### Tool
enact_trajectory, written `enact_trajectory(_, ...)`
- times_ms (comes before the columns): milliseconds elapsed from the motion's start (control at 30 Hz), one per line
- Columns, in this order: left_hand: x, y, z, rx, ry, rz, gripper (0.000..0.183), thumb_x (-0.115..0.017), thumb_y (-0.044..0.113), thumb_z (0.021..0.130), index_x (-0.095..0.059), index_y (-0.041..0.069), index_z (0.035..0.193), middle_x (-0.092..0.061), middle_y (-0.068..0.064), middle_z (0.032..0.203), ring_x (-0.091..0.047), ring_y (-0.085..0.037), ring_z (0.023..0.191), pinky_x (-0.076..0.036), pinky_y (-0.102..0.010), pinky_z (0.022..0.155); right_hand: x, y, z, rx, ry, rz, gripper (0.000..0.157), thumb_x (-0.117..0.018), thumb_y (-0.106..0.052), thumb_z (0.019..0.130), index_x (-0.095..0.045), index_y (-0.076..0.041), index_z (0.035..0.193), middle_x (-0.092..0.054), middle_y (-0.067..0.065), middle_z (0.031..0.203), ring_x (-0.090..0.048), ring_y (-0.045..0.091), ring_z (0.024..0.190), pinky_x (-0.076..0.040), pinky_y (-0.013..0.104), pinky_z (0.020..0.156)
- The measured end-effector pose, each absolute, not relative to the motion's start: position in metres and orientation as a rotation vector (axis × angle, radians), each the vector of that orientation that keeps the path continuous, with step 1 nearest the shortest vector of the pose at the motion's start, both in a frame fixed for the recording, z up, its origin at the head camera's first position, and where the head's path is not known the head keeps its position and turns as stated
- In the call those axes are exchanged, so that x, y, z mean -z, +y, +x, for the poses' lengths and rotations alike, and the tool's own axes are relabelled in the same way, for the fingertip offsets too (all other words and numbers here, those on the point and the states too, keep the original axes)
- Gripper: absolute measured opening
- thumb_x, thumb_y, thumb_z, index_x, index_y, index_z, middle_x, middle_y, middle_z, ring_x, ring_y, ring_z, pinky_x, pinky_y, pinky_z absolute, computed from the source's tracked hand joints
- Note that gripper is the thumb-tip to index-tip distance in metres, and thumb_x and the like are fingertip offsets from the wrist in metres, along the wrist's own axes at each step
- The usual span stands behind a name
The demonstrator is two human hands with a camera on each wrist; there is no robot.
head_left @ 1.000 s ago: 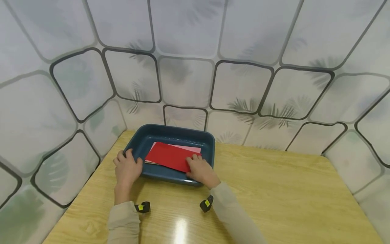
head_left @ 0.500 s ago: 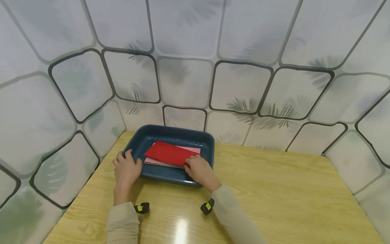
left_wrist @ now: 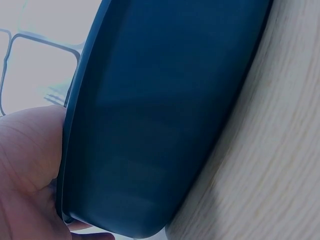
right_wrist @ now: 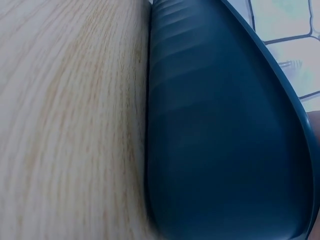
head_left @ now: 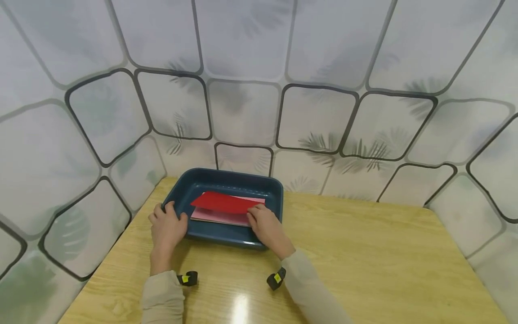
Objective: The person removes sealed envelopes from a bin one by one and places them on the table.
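Note:
A dark blue tray [head_left: 222, 239] stands on the wooden table, holding a small stack of paper sheets. The topmost sheet, a red paper [head_left: 222, 203], is bowed, its near edge raised off the pink paper [head_left: 222, 218] beneath. My right hand [head_left: 268, 227] pinches the red paper at its right end, reaching in over the tray's near right corner. At the near left corner my left hand [head_left: 167, 227] grips the tray rim; the left wrist view shows the palm [left_wrist: 30, 155] against the rim. In the right wrist view the tray wall [right_wrist: 215, 130] hides most of the right hand.
The wooden table [head_left: 376, 256] extends to the right of the tray. Behind and to the left, a patterned wall covering [head_left: 247, 112] rises close to the tray. A black wrist strap piece with a yellow mark [head_left: 188, 278] sits at the left cuff, another [head_left: 277, 278] at the right.
The red paper's near edge has lifted away from the stack and the sheet has bowed, showing more pink paper below. My left hand has stayed on the tray rim.

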State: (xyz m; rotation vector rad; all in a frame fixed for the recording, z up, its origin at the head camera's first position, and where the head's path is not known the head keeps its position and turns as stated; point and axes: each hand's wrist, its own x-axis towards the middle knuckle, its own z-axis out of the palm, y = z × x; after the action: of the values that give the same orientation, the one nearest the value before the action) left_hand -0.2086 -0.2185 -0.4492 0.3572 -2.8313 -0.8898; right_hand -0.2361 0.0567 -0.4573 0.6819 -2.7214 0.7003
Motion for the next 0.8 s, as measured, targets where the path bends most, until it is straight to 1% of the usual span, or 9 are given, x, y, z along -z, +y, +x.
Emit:
enact_trajectory(100,0.45,-0.219,-0.208,0.88,-2.838,0.354,0.059,-0.041,0.024,0.097,-0.03,-0.008,0.145,-0.013,-0.04,0.149,-0.018,-0.058,0.13,-0.032,-0.07,0.093,0.457,0.057,-0.236,-0.746,-2.729,0.647,0.021,-0.061,-0.017,0.099,-0.074,-0.003,0.107,-0.071,0.01,0.104,-0.066,0.022,0.096,-0.055,0.036,0.087)
enact_trajectory(167,0.45,-0.219,-0.209,0.877,-2.846,0.354,0.058,-0.041,0.024,0.098,-0.03,-0.008,0.144,-0.012,-0.04,0.149,-0.018,-0.058,0.13,-0.032,-0.069,0.093,0.456,0.058,-0.236,-0.795,-2.704,0.629,0.019,-0.06,-0.015,0.098,-0.074,-0.002,0.1,-0.07,0.009,0.098,-0.065,0.02,0.088,-0.056,0.033,0.081)
enact_trajectory(300,0.449,-0.219,-0.21,0.881,-2.849,0.351,0.056,-0.042,0.024,0.098,-0.033,-0.009,0.143,-0.012,-0.04,0.149,-0.017,-0.057,0.13,-0.032,-0.069,0.093,0.457,0.059,-0.239,-0.942,-2.592,0.584,0.014,-0.062,-0.006,0.094,-0.074,0.001,0.094,-0.071,0.011,0.093,-0.066,0.02,0.081,-0.056,0.032,0.072)
enact_trajectory(367,0.448,-0.22,-0.21,0.883,-2.849,0.346,0.055,-0.042,0.024,0.098,-0.034,-0.009,0.142,-0.011,-0.04,0.15,-0.017,-0.057,0.13,-0.032,-0.069,0.093,0.458,0.06,-0.241,-1.012,-2.527,0.548,0.012,-0.064,-0.001,0.09,-0.074,0.004,0.096,-0.072,0.016,0.1,-0.068,0.024,0.088,-0.056,0.032,0.071)
enact_trajectory(433,0.448,-0.22,-0.21,0.885,-2.849,0.34,0.054,-0.042,0.024,0.098,-0.036,-0.01,0.14,-0.011,-0.04,0.149,-0.017,-0.057,0.13,-0.032,-0.069,0.093,0.459,0.061,-0.243,-1.112,-2.469,0.502,0.019,-0.065,0.003,0.087,-0.073,0.008,0.104,-0.069,0.025,0.115,-0.07,0.029,0.088,-0.056,0.035,0.07)
enact_trajectory(567,0.449,-0.22,-0.209,0.895,-2.856,0.345,0.054,-0.042,0.024,0.098,-0.037,-0.01,0.14,-0.011,-0.039,0.15,-0.016,-0.057,0.131,-0.032,-0.069,0.094,0.456,0.064,-0.244,-1.34,-2.399,0.366,0.032,-0.067,0.007,0.082,-0.069,0.009,0.113,-0.056,0.034,0.132,-0.069,0.026,0.071,-0.052,0.027,0.059)
enact_trajectory(633,0.449,-0.22,-0.209,0.902,-2.856,0.354,0.054,-0.042,0.023,0.098,-0.037,-0.01,0.14,-0.011,-0.039,0.15,-0.016,-0.056,0.131,-0.031,-0.069,0.095,0.454,0.066,-0.244,-1.46,-2.383,0.297,0.035,-0.066,0.007,0.081,-0.068,0.009,0.116,-0.055,0.033,0.133,-0.069,0.024,0.068,-0.053,0.025,0.059)
enact_trajectory(733,0.45,-0.22,-0.208,0.905,-2.853,0.358,0.053,-0.041,0.023,0.098,-0.037,-0.01,0.139,-0.011,-0.038,0.149,-0.016,-0.056,0.131,-0.031,-0.069,0.095,0.449,0.068,-0.244,-1.593,-2.394,0.218,0.033,-0.065,0.006,0.081,-0.07,0.007,0.113,-0.064,0.029,0.123,-0.07,0.02,0.068,-0.053,0.023,0.057)
enact_trajectory(800,0.45,-0.22,-0.208,0.908,-2.849,0.356,0.053,-0.042,0.023,0.097,-0.037,-0.01,0.139,-0.011,-0.038,0.149,-0.016,-0.056,0.131,-0.031,-0.069,0.095,0.447,0.068,-0.244,-1.64,-2.413,0.197,0.03,-0.064,0.005,0.081,-0.071,0.006,0.11,-0.071,0.024,0.107,-0.069,0.017,0.064,-0.05,0.023,0.053)
